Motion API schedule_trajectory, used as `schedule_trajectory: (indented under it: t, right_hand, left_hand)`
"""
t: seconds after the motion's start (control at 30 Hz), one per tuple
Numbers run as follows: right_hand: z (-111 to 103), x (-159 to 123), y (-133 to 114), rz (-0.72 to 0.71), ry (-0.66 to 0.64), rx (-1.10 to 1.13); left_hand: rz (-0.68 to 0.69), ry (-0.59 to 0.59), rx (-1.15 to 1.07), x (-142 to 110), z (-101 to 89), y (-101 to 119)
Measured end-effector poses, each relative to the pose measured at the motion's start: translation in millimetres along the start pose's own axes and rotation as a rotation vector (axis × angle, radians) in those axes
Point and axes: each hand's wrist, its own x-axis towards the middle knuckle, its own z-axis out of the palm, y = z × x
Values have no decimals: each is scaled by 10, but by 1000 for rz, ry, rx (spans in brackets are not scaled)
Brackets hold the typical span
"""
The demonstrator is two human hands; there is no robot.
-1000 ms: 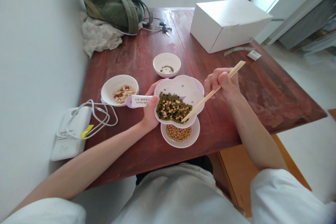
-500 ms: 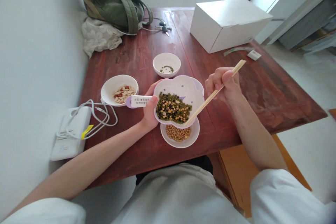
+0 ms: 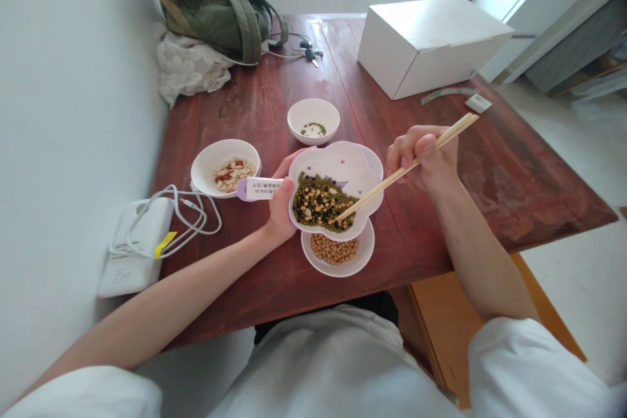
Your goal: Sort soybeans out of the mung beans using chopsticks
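left hand (image 3: 281, 212): clasped | right hand (image 3: 426, 155): curled in a pinch

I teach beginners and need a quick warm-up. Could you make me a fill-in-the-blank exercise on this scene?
1. The left hand holds a white-and-lilac flower-shaped bowl, while the right hand holds a pair of pale wooden ____.
2. The large rectangular box on the reddish-brown wooden table is coloured ____.
3. A small bunch of metal ____ lies beside the bulky green fabric bag.

Missing words: chopsticks; white; keys.
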Motion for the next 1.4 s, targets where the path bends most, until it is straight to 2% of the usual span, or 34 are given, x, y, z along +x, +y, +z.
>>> schedule_trajectory:
  t: [0.17,0.37,0.67,0.97,1.4]
  right_hand:
    - [-7,0,11,18,-58,13]
    - [33,11,24,-15,-98,31]
    - [44,7,31,34,-97,38]
    - [76,6,44,25,-97,48]
    - [73,3,79,23,-130,124]
  left_hand:
    - [-25,28,43,-5,-3,-1]
    - [-10,-4,13,8,-10,-24]
    - [-14,23,53,-6,9,-3]
    - [22,-19,-17,4,-7,-22]
    - [7,-2,4,-3,-3,-29]
